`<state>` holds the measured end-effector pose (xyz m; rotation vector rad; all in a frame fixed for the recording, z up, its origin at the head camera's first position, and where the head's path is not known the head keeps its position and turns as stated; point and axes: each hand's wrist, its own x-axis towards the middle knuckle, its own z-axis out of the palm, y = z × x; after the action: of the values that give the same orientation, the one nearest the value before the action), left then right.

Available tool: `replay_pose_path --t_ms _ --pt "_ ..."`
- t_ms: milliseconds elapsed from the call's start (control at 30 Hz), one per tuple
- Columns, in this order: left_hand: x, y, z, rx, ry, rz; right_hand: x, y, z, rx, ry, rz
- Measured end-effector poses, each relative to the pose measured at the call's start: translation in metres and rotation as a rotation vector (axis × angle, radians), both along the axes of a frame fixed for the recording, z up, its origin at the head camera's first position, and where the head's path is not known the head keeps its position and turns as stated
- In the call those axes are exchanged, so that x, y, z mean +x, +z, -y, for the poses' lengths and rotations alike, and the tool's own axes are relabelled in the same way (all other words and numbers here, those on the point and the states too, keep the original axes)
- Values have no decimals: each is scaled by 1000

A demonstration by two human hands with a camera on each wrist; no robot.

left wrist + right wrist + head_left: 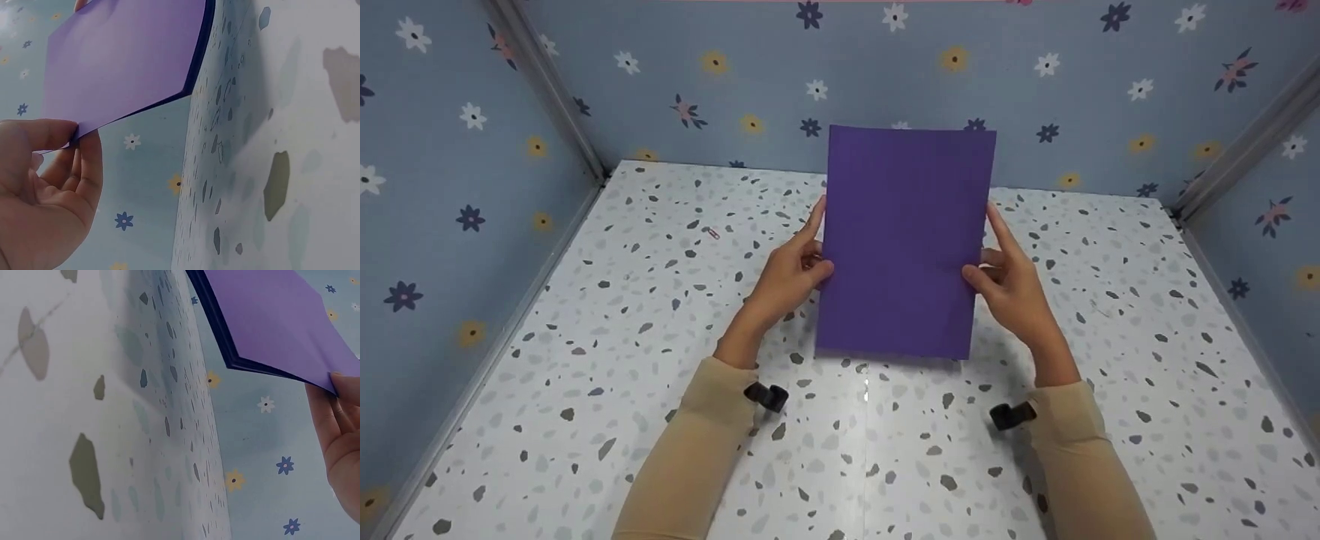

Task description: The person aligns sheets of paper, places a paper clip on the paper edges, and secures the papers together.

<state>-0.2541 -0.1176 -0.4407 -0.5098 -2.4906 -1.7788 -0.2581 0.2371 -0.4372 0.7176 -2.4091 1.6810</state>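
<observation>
A thin stack of purple paper (904,240), held up in front of the person above the table, faces the head camera. In the right wrist view, several layered edges show along the lower side of the stack (270,320). My left hand (791,274) pinches the left edge, thumb in front and the other fingers behind, partly hidden. On the opposite edge, my right hand (1012,281) pinches the paper the same way. The left wrist view shows the left thumb pressed on the near face of the paper (124,62). Beneath the lower edge there is a gap to the table.
A small red paper clip (713,233) lies on the speckled white table (585,360), left of the left hand. Flowered blue panels (750,82) rise at the back and both sides. A black clip-like device (767,397) sits at each cuff.
</observation>
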Motion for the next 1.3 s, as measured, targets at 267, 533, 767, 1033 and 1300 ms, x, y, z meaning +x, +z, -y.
replay_pose_path --t_ms 267,533,767,1033,1300 --pt "0 -3 -4 89 3 36 3 3 0 -12 3 48" --pt "2 -6 -16 133 86 1 2 2 0 -55 17 83" --pt "4 -6 -22 188 119 -2 3 3 0 -70 22 95" --pt "4 -8 -25 301 108 32 4 5 1 -97 48 130" --pt "4 -8 -27 335 94 25 5 8 1 -135 57 198"
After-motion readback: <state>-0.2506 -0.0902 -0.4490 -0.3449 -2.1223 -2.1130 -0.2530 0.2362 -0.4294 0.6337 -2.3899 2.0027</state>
